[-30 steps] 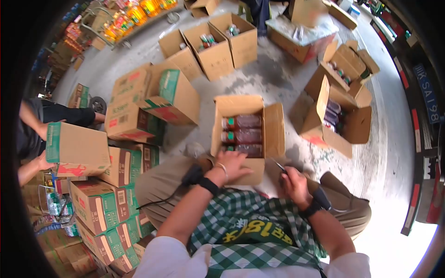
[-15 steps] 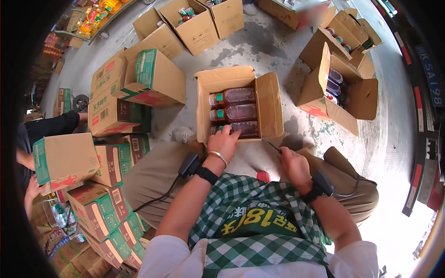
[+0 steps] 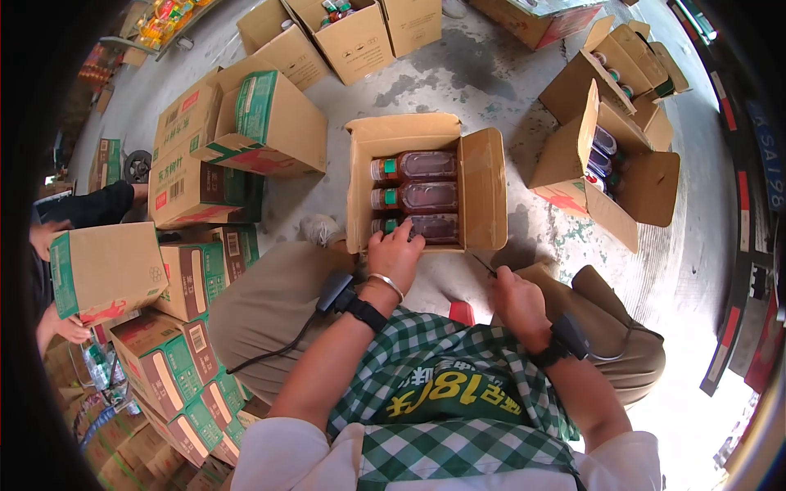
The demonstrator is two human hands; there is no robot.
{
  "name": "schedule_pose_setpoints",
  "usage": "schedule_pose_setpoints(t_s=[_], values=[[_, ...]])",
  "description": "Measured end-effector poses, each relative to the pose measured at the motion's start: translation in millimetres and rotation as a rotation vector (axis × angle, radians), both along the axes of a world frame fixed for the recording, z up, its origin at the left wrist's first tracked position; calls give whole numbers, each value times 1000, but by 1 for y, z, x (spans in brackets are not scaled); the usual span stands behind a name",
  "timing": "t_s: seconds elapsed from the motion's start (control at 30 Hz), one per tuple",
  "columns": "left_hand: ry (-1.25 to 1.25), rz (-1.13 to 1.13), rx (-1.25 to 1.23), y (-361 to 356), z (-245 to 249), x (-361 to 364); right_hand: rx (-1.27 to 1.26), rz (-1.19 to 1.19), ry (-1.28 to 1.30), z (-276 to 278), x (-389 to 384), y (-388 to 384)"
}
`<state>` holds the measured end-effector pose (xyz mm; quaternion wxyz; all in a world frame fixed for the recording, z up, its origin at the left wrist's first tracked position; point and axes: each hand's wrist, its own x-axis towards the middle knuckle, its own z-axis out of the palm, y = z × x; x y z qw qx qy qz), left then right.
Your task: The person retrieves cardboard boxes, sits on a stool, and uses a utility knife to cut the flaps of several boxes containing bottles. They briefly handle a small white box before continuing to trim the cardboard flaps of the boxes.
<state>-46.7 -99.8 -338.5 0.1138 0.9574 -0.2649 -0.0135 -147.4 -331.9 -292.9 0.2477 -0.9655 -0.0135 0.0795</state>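
In front of my knees stands an open cardboard box [image 3: 406,127] holding three bottles of dark reddish drink, laid on their sides. My left hand [image 3: 395,260] reaches over the near wall, its fingers curled on the nearest bottle [image 3: 434,227]. The middle bottle [image 3: 430,196] and the far bottle [image 3: 428,165] lie parallel, green-marked necks to the left. My right hand [image 3: 519,301], closed, is near the box's right corner. A thin dark pointed tool [image 3: 484,263] sticks out of its fingers; its handle is hidden in the fist.
Stacked cartons [image 3: 192,184] rise on the left, where another person's hand [image 3: 70,326] touches a carton [image 3: 115,270]. More open boxes [image 3: 348,49] stand at the back. An open box [image 3: 565,190] with bottles is on the right. A red object [image 3: 461,313] lies between my legs.
The view has shifted slightly. My left hand stays on the nearest bottle and my right hand keeps the thin tool. At left, the other person's hands and the carton have shifted slightly.
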Motion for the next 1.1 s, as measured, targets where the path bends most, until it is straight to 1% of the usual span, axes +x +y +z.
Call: schedule_pose_setpoints(t_s=[0.07, 0.17, 0.23, 0.5, 0.57, 0.63, 0.77, 0.83, 0.97, 1.1], values=[[13, 11, -7, -1, 3, -1, -5, 13, 34, 5, 2, 0], [1, 8, -20, -1, 4, -1, 9, 38, 3, 5, 4, 4], [0, 14, -23, -1, 4, -1, -81, 22, 33, 4, 5, 7], [-13, 24, -51, -1, 2, -2, -118, 7, 73, -2, 0, 9], [20, 19, -7, -2, 7, -1, -117, -6, 87, -3, -3, 9], [-13, 18, -17, 0, 3, -2, -168, 10, 134, -6, -10, 2], [-58, 3, -34, 0, 1, -4, -146, 22, 94, -9, -1, 7], [-57, -2, -30, 1, -1, -7, -205, 32, 97, -14, 4, 15], [-92, -9, -37, 1, -3, -9, -194, 44, 100, -24, -2, 9], [-87, 5, -53, 0, 0, -9, -234, 36, 61, -36, 2, 13]])
